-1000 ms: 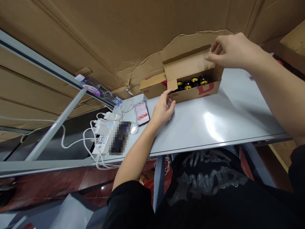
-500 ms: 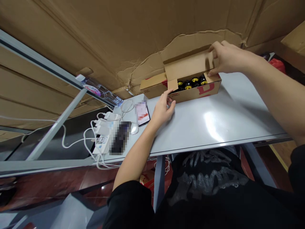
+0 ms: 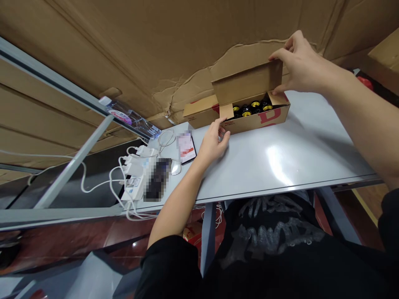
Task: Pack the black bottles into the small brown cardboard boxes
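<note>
A long brown cardboard box (image 3: 254, 122) with red print stands on the grey table, its lid (image 3: 249, 81) raised at the back. Inside sit several dark bottles (image 3: 255, 104) with black and yellow tops. My left hand (image 3: 215, 142) holds the box's front left corner, fingers curled by the small left flap (image 3: 226, 111). At the right end, my right hand (image 3: 299, 62) grips the lid, its fingertips on the upper corner and its thumb low by the right flap (image 3: 279, 99).
Behind the box's left end lies another carton (image 3: 201, 111). Two phones, one with a lit screen (image 3: 187, 147), a white mouse (image 3: 176, 168) and a power strip (image 3: 134, 182) with white cables occupy the left. A water bottle (image 3: 131, 118) rests near the metal frame. Cardboard (image 3: 187, 41) walls the back.
My right hand has risen along the lid, its fingers now at the upper corner. The lid has tilted up and forward over the bottles. My left hand stays at the box corner.
</note>
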Tool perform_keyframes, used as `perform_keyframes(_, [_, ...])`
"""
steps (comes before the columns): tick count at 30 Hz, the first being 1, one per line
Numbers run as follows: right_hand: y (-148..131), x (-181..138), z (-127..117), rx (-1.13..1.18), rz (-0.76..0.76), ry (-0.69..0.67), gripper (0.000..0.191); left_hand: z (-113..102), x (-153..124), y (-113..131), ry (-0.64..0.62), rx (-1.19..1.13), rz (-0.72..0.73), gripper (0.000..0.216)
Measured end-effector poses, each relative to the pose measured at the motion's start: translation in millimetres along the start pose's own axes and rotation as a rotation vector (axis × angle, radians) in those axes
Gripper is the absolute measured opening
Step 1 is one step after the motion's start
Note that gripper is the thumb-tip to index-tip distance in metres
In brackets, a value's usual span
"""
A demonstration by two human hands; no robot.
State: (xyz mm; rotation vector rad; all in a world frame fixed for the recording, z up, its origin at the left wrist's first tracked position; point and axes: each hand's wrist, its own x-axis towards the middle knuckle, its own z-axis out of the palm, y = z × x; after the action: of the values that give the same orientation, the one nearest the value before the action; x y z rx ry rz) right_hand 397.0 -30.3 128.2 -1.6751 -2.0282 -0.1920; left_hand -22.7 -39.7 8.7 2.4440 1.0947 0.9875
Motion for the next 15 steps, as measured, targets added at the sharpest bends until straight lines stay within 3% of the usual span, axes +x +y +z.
perform_keyframes(2, [-9.1,-2.2,-10.5,0.021,-0.02,-0.005,0.08,0.5,0.0,-1.2,0.005,-0.002,0.012,0.061])
perform_keyframes(5, [-24.9,-3.0,-27.6,0.071,-0.085,-0.167,0.04,3.5,0.1,-6.0,0.022,-0.012,0.036,0.06])
perform_keyframes(9, [-35.3,-0.6,-31.0,0.001,-0.134,-0.501,0.032,11.1,0.0,-15.0,0.06,-0.027,0.042,0.049])
perform_keyframes(15, [-30.4,0.8,-22.1,0.021,-0.11,-0.539,0.025,17.2,0.6,-22.4,0.163,-0.135,0.021,0.032])
